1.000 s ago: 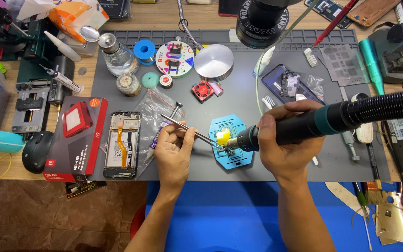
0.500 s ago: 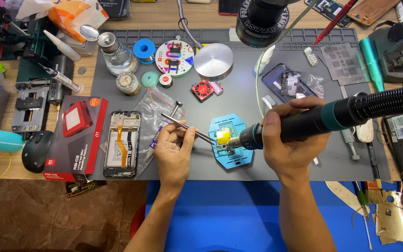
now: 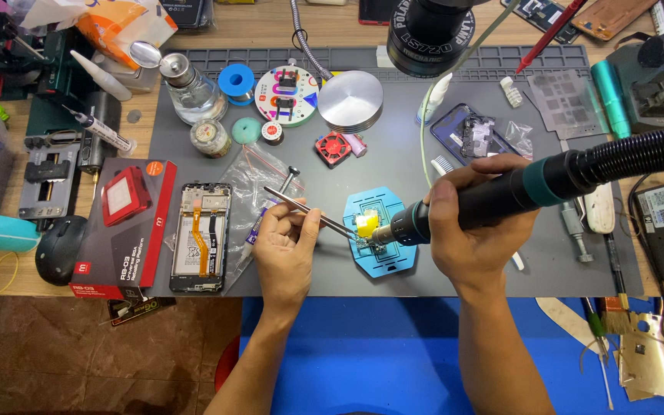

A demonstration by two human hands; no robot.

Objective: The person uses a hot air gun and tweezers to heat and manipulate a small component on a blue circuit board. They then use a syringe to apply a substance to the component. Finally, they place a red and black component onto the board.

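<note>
My left hand [image 3: 286, 250] grips metal tweezers [image 3: 309, 212] whose tips reach a small circuit part with yellow tape [image 3: 366, 225]. That part sits clamped on a blue holder [image 3: 378, 230] on the grey work mat [image 3: 424, 154]. In my right hand [image 3: 478, 230] is a black and teal hot air handle [image 3: 501, 198], its nozzle pointed left at the taped part. A black ribbed hose [image 3: 639, 154] runs from the handle to the right.
An opened phone frame [image 3: 201, 237] and a red and black box [image 3: 124, 223] lie left of my left hand. Bottles, a blue solder spool [image 3: 237, 80], a round metal disc [image 3: 350, 100] and a phone board [image 3: 474, 134] crowd the back. A microscope lens [image 3: 432, 34] hangs overhead.
</note>
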